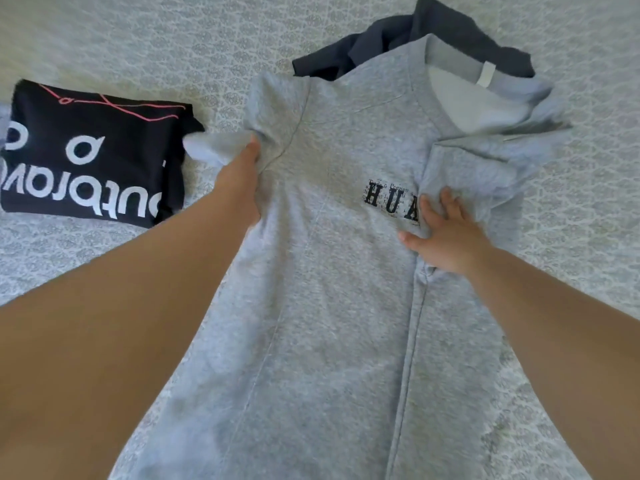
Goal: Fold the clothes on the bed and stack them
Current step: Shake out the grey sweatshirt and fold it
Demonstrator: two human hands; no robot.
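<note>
Grey sweatshirt point(332, 271) spread front-up across middle of bed point(104, 36), collar at far end, hem nearest camera. Black lettering "HUA" on chest, rest of print hidden under folded-in right side. Right sleeve and side panel folded inward over chest, fold edge running down length of garment.

Left hand point(242, 178) at left shoulder/sleeve area, fingers point(254, 145) curled into fabric, gripping bunched sleeve; sleeve cuff end sticks out to left of hand, pale inside showing. Right hand point(446, 233) flat on folded-in right panel, just beside print, fingers spread & straight, pressing cloth down, holding nothing. Sweatshirt thus under both hands, L side pinched up, R side pinned flat.

Dark navy garment point(450, 32) crumpled at far end, partly under sweatshirt collar, touching it. Black folded t-shirt point(93, 154) w/ white lettering and thin red line graphic lying on bed to left, near left sleeve but apart from it. Bed cover pale grey w/ small repeating pattern, visible on all sides.
</note>
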